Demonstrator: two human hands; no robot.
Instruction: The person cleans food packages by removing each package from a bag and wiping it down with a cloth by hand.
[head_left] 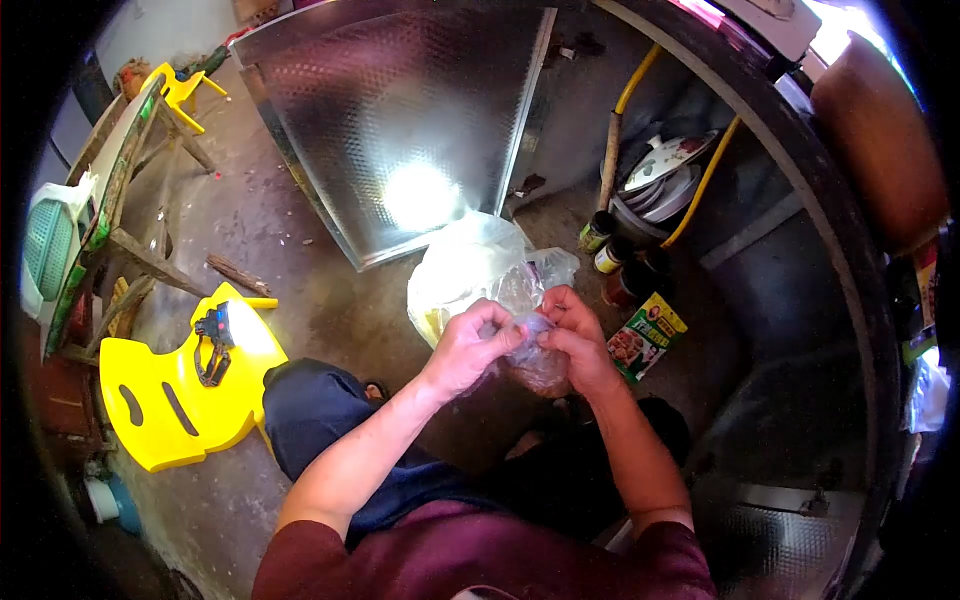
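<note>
My left hand [468, 352] and my right hand [582, 345] are close together in front of me. Both pinch the gathered top of a small see-through plastic bag [538, 375]; something reddish-brown shows inside it, too blurred to name. Just beyond my hands a larger whitish plastic bag [455, 270] lies crumpled, with part of it reaching behind my fingers. To the right of my right hand is a green printed food packet [648, 338]. Several jars stand past it, among them a green-labelled jar [597, 232] and a yellow-labelled jar [612, 256].
A yellow plastic chair [235, 385] stands on the left with a strapped headlamp [213, 340] on its surface. A shiny textured metal panel [390, 120] leans ahead. Stacked dishes [665, 190] lie at right beside yellow-handled poles [640, 80]. A wooden piece [237, 271] lies on the floor.
</note>
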